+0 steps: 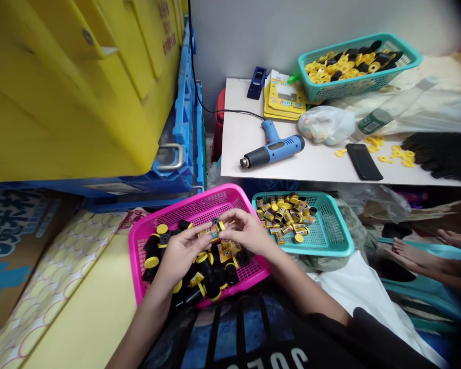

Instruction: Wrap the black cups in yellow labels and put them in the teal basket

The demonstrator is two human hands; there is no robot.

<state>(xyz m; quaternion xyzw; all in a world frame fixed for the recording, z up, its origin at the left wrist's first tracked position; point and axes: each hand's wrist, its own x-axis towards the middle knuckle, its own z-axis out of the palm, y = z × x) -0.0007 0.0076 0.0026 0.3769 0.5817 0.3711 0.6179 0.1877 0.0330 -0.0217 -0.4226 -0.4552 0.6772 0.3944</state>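
Over a pink basket (234,193) on my lap, my left hand (183,251) and my right hand (246,233) meet at one small canister (216,229) with a yellow printed label. Fingertips of both hands pinch it from either side. Below them in the basket lie black canisters with yellow caps (203,264) and loose printed yellow labels (227,252). To the right, a teal basket (340,241) holds a heap of labelled canisters (286,212) like the one in my hands.
A blue heat gun (274,149) lies on the white table (238,128). Behind it are yellow cards (286,100), a bottle (384,115), a phone (363,161) and a teal basket of yellow and black parts (315,92). Yellow bins (80,102) rise at left. Another person's hands (418,256) show at right.
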